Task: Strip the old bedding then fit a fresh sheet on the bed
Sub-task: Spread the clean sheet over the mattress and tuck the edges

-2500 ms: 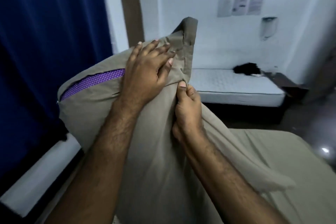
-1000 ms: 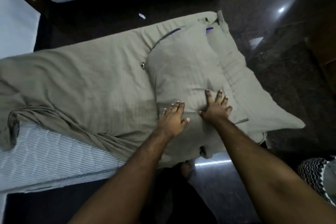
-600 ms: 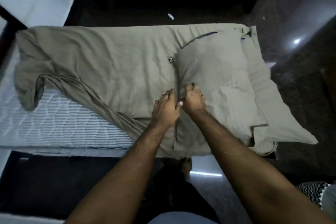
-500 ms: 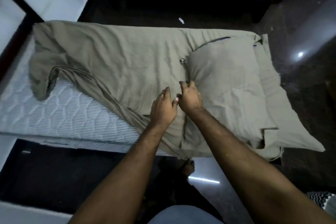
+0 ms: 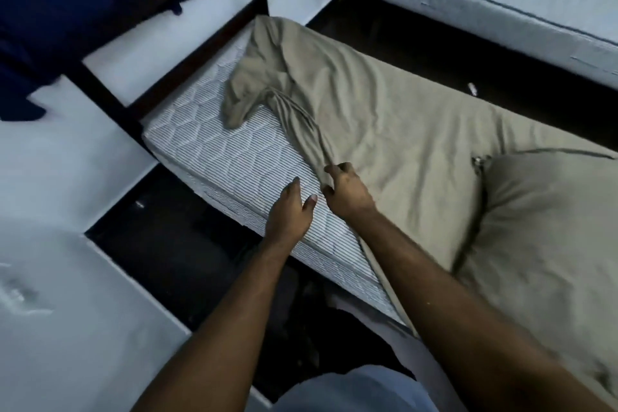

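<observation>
Olive sheet point(image 5: 384, 110) lies rumpled across the striped mattress point(image 5: 234, 157); right hand point(image 5: 347, 192) pinches its bunched edge. Left hand point(image 5: 291, 214) hovers with fingers loose beside it; pillow point(image 5: 541, 227) at the right end.

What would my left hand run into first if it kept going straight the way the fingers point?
Most likely bare striped mattress: the left hand points up the uncovered strip, with the bunched olive sheet just beside that line. Depth is hard to judge.

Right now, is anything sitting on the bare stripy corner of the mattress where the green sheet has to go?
Nothing visible blocks it. The bare striped mattress holds only the sheet's own bunched edge, which the right hand grips. The left hand hovers open beside it.
</observation>
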### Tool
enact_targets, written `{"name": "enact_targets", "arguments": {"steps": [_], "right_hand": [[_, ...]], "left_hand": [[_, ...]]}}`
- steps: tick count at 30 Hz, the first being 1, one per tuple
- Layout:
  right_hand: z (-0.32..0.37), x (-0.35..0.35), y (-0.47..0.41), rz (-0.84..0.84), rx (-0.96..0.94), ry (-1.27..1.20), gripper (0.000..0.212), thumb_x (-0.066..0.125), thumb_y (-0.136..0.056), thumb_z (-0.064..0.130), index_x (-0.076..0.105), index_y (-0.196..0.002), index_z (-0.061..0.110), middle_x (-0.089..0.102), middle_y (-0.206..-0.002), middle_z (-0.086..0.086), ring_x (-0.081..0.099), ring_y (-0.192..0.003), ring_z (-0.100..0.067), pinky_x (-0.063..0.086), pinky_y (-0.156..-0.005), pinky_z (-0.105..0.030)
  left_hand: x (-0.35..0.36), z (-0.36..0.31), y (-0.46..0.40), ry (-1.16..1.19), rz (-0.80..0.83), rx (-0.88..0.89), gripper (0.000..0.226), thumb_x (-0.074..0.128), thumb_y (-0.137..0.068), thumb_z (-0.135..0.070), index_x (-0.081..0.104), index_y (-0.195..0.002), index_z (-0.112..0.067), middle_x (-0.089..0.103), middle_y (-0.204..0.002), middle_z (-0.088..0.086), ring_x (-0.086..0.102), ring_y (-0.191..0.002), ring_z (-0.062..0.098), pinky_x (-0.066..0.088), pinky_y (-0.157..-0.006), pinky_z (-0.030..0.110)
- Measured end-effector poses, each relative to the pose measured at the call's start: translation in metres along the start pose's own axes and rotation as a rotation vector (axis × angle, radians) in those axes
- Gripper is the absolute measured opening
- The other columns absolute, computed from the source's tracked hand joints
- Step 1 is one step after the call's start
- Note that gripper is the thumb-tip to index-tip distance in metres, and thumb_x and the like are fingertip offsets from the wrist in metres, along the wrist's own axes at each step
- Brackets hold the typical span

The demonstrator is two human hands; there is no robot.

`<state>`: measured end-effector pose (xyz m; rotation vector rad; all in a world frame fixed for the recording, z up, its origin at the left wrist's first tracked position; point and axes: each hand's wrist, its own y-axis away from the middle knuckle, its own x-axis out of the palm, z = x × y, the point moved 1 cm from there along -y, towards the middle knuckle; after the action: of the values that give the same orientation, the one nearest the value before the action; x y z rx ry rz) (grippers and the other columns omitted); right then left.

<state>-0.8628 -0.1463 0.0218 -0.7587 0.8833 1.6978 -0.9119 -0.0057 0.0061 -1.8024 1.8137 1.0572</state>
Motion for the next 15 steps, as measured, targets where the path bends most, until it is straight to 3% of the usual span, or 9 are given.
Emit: {"name": "enact_targets", "arguments": {"steps": [8,12,15], "right_hand": [[0.057,0.066,-0.2,0.054,0.005,-0.029,0.044,0.062,-0.094,0.022,0.053,-0.132,0.002,0.054,-0.127,-0.027,0.059,-0.11,-0.045,0.046,-0.089,-0.044],[0.083,0.086,-0.297,0.114,0.057,-0.048,0.047,0.06,-0.097,0.023,0.05,-0.138,0.003,0.057,-0.132,-0.026,0.053,-0.123,-0.041,0.041,-0.095,-0.041],[0.085,0.094,-0.361,0.101,0.084,-0.059,0.046,0.06,-0.096,0.022,0.052,-0.136,0.001,0.057,-0.13,-0.027,0.054,-0.121,-0.041,0.043,-0.093,-0.041]], "left_hand": [[-0.07,0.082,-0.135,0.024,0.009,-0.058,0.067,0.052,-0.105,-0.038,0.026,-0.159,-0.007,0.034,-0.161,0.016,0.039,-0.144,0.033,0.034,-0.114,0.041],[-0.101,0.108,-0.228,0.014,0.025,-0.105,0.066,0.053,-0.104,-0.036,0.029,-0.157,-0.005,0.036,-0.159,0.018,0.039,-0.143,0.035,0.033,-0.116,0.042],[-0.116,0.117,-0.291,0.044,0.024,-0.093,0.067,0.053,-0.103,-0.039,0.031,-0.157,-0.006,0.037,-0.16,0.016,0.039,-0.144,0.032,0.032,-0.117,0.039]]}}
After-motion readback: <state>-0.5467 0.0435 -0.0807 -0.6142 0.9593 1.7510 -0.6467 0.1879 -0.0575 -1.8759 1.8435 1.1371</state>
